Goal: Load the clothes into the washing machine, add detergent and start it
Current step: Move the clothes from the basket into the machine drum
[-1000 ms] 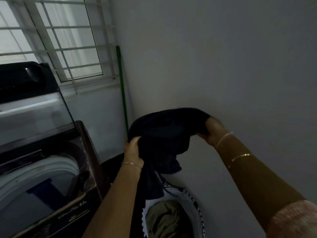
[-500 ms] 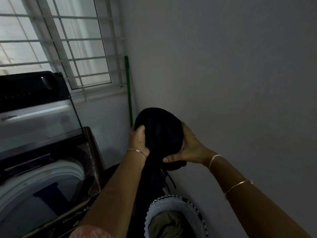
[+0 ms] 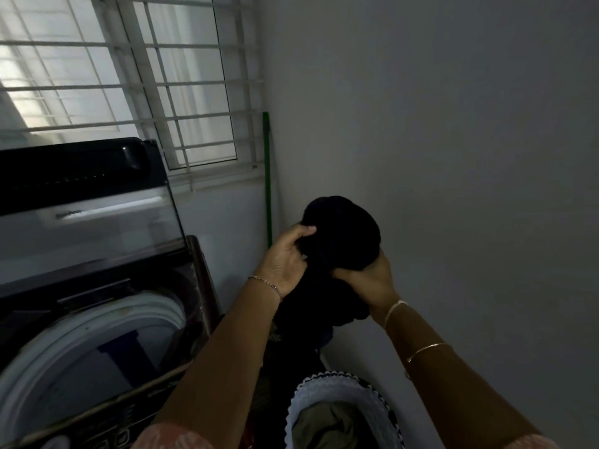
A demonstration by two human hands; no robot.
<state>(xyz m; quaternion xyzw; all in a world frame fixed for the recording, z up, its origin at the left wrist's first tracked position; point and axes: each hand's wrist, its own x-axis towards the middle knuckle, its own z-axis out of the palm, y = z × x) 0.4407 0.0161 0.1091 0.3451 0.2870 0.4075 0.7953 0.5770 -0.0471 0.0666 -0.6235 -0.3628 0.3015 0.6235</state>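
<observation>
Black garment (image 3: 343, 234), bunched into a ball, gripped by left hand (image 3: 285, 257) and right hand (image 3: 366, 277).

Garment (image 3: 343, 228): black, plain. Basket (image 3: 327, 388): white, black zigzag rim trim. Cloth inside (image 3: 327, 424): olive. Pole (image 3: 267, 176): green. Washing machine (image 3: 97, 319): dark casing, white tub ring. Wall (image 3: 453, 124): grey.
</observation>
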